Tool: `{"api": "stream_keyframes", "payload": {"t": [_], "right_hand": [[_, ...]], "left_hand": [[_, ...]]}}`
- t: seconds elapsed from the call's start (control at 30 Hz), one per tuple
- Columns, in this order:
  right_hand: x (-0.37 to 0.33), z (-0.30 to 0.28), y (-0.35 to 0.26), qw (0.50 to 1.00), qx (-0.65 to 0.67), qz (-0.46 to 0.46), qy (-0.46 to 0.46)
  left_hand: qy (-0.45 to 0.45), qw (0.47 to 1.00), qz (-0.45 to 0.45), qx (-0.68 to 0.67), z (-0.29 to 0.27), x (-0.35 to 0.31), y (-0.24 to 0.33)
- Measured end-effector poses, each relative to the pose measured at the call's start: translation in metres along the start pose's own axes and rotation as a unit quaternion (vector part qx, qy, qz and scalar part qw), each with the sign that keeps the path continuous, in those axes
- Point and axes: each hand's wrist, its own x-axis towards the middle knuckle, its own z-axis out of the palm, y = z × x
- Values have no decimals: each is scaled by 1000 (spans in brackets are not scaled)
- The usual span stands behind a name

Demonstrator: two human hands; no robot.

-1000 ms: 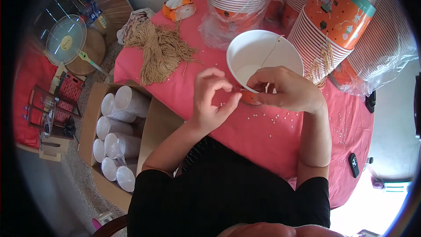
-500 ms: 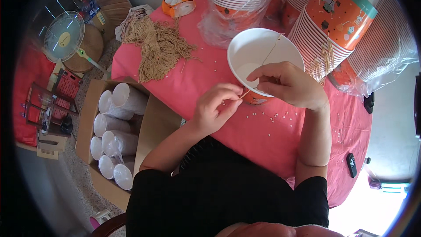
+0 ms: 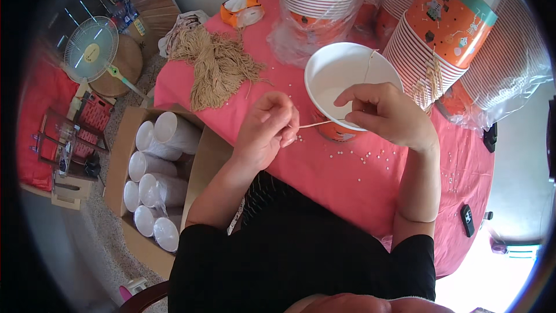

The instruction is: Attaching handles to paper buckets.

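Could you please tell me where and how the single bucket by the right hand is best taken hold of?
Probably by the left stretch of its rim, coming from the left, fingers inside, thumb outside: the bucket stands upright, mouth open, and that stretch is uncovered. The right hand covers the near right.

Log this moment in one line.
left hand: holds cord | right hand: at near edge of bucket | cord: straight between left hand and bucket | bucket: mouth up on table

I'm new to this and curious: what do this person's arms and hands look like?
The left hand and right hand are bare, without gloves; no watch or cables show. Short black sleeves leave the forearms uncovered.
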Motion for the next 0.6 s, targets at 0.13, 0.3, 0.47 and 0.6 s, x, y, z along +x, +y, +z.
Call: {"api": "stream_keyframes", "payload": {"t": [0.13, 0.3, 0.47, 0.6], "right_hand": [[-1, 8, -10, 999, 25, -23, 22], [5, 26, -12, 988, 8, -148, 54], [5, 27, -8, 977, -11, -193, 85], [3, 15, -7, 988, 24, -94, 123]], "left_hand": [[-23, 998, -49, 13, 8, 5, 0], [-46, 996, -64, 48, 18, 8, 0], [-49, 992, -102, 48, 24, 13, 3], [-42, 985, -109, 128, 22, 11, 1]]}}
